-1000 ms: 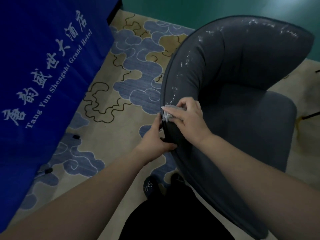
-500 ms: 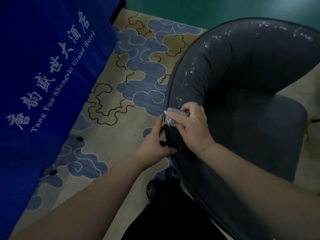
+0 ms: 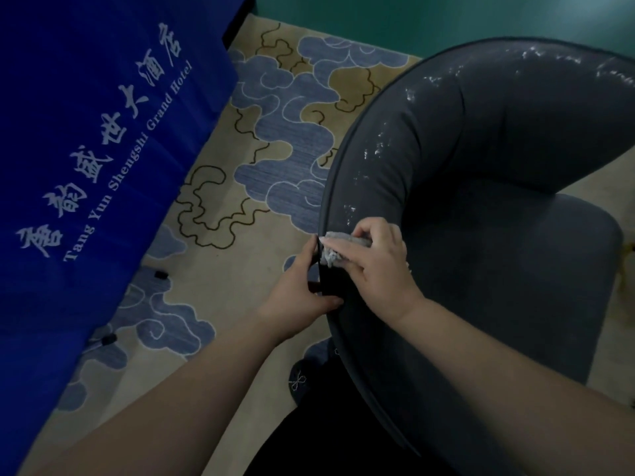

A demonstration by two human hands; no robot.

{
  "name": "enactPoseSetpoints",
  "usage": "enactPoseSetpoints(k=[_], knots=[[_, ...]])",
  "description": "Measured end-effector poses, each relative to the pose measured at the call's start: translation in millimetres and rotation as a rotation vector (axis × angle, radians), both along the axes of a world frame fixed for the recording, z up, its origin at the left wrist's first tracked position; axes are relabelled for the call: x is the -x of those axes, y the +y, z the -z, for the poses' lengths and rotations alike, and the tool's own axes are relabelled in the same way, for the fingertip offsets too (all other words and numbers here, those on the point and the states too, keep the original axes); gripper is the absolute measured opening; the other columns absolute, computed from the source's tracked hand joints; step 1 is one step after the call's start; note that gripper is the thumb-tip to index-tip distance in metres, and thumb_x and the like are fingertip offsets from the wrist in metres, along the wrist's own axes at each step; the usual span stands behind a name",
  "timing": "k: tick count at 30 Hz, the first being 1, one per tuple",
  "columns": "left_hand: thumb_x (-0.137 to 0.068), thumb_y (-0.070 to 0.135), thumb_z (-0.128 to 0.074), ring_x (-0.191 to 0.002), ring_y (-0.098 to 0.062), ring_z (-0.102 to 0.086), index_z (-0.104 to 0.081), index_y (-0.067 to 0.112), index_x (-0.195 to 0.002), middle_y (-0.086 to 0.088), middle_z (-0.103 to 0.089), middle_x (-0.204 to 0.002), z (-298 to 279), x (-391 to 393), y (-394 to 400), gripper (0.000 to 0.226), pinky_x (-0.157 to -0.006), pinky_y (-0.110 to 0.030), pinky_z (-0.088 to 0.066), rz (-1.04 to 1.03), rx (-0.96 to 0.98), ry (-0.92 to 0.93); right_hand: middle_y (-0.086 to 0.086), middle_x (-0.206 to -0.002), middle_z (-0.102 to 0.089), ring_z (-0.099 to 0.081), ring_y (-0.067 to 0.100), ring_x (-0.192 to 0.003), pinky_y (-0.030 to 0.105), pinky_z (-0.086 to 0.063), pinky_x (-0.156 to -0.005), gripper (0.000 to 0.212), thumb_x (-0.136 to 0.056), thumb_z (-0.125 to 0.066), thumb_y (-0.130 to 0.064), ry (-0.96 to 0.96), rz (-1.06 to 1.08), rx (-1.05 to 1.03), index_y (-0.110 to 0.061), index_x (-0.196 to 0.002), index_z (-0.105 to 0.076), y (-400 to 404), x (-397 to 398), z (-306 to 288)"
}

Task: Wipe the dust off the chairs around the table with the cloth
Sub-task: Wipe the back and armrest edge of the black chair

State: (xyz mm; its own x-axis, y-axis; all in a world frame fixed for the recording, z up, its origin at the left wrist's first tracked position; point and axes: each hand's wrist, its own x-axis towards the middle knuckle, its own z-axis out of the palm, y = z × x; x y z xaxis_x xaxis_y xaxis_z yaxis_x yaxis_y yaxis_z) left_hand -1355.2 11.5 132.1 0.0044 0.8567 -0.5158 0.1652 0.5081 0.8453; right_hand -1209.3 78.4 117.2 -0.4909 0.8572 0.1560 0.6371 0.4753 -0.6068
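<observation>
cloth (image 3: pixel 332 248) still on chair (image 3: pixel 481 207) rim

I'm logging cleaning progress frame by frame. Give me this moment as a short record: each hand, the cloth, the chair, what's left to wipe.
right hand: presses the cloth on the chair's rim
left hand: grips the rim's outer edge
chair: dark grey, curved backrest
left to wipe: white dust specks along the backrest beyond the cloth
nearby: blue table cover, patterned carpet

One chair (image 3: pixel 481 235), one cloth (image 3: pixel 335 249), two hands, one blue tablecloth (image 3: pixel 86 149).
</observation>
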Motion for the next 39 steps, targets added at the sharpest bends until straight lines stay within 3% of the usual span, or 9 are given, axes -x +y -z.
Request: enactPoseSetpoints(k=[6,10,14,18,23,27,32,36,39], knots=[[-0.077,-0.003,-0.072,-0.126,-0.022,-0.05,-0.016,0.035,-0.152,0.013,-0.04,-0.144,2.9,0.7,10.4,0.1,-0.098,-0.046,-0.049,-0.07,0.013,-0.011,0.011,-0.105,-0.052,-0.047,0.031,-0.097,0.05,-0.046,-0.083,0.045,-0.076,-0.076,-0.02,0.05,0.032,-0.023,-0.029,-0.12,-0.067,18.6,4.2,6.8],[-0.076,-0.005,-0.072,-0.123,-0.016,-0.053,-0.025,0.052,-0.137,0.027,-0.046,-0.13,1.2,0.1,15.4,0.096,-0.098,-0.043,-0.05,-0.058,-0.002,-0.001,0.012,-0.104,-0.052,-0.047,0.031,-0.095,0.051,-0.047,-0.081,0.043,-0.078,-0.072,-0.023,0.102,-0.027,-0.02,-0.025,-0.12,-0.068,12.0,-9.9,12.1],[-0.078,-0.001,-0.074,-0.124,-0.02,-0.052,-0.014,0.034,-0.152,0.018,-0.041,-0.137,3.4,0.6,23.4,0.102,-0.099,-0.044,-0.049,-0.083,0.014,-0.012,0.014,-0.104,-0.052,-0.048,0.034,-0.095,0.052,-0.047,-0.082,0.044,-0.078,-0.075,-0.017,0.075,0.064,-0.061,-0.026,-0.12,-0.067,46.2,8.4,10.0],[-0.077,-0.003,-0.073,-0.125,-0.019,-0.052,-0.014,0.036,-0.152,0.029,-0.042,-0.127,4.7,1.7,30.3,0.103,-0.101,-0.045,-0.047,-0.085,0.011,-0.019,0.011,-0.105,-0.05,-0.046,0.029,-0.096,0.047,-0.048,-0.083,0.044,-0.08,-0.073,-0.016,0.12,0.079,-0.065,-0.028,-0.121,-0.066,29.6,-3.2,19.0],[-0.076,-0.001,-0.076,-0.122,-0.021,-0.054,-0.014,0.035,-0.152,0.011,-0.045,-0.14,6.1,8.1,42.5,0.105,-0.099,-0.047,-0.048,-0.046,-0.003,-0.005,0.012,-0.103,-0.05,-0.046,0.032,-0.096,0.047,-0.048,-0.084,0.043,-0.08,-0.071,-0.012,0.118,0.038,-0.072,-0.027,-0.12,-0.067,49.5,3.5,17.2],[-0.076,-0.001,-0.075,-0.111,-0.013,-0.062,-0.014,0.039,-0.152,0.019,-0.045,-0.134,5.6,15.7,58.4,0.105,-0.092,-0.041,-0.054,-0.011,0.003,-0.021,0.012,-0.104,-0.05,-0.046,0.032,-0.096,0.046,-0.046,-0.085,0.041,-0.082,-0.07,-0.016,0.106,0.129,-0.075,-0.029,-0.121,-0.067,69.9,12.5,13.9],[-0.073,-0.005,-0.077,-0.131,-0.01,-0.045,-0.01,0.033,-0.153,0.009,-0.038,-0.149,3.5,25.5,78.1,0.111,-0.099,-0.041,-0.05,0.08,-0.01,-0.008,0.013,-0.101,-0.052,-0.047,0.033,-0.093,0.048,-0.047,-0.081,0.034,-0.083,-0.064,-0.021,0.117,0.077,-0.062,-0.027,-0.116,-0.07,45.2,5.6,11.9],[-0.075,-0.004,-0.075,-0.118,-0.018,-0.058,-0.009,0.041,-0.152,0.007,-0.038,-0.148,0.9,32.0,94.7,0.111,-0.09,-0.039,-0.055,0.122,0.022,-0.058,0.015,-0.102,-0.052,-0.047,0.034,-0.094,0.049,-0.046,-0.082,0.036,-0.083,-0.068,-0.018,0.054,0.17,-0.074,-0.027,-0.118,-0.069,92.0,22.3,4.8],[-0.076,-0.006,-0.073,-0.128,-0.025,-0.049,-0.009,0.039,-0.151,0.015,-0.037,-0.144,-2.4,37.7,110.4,0.108,-0.094,-0.037,-0.053,0.158,0.013,-0.069,0.013,-0.102,-0.052,-0.047,0.032,-0.094,0.047,-0.046,-0.083,0.039,-0.081,-0.071,-0.016,0.06,0.261,-0.063,-0.028,-0.118,-0.069,85.2,25.4,5.3]])
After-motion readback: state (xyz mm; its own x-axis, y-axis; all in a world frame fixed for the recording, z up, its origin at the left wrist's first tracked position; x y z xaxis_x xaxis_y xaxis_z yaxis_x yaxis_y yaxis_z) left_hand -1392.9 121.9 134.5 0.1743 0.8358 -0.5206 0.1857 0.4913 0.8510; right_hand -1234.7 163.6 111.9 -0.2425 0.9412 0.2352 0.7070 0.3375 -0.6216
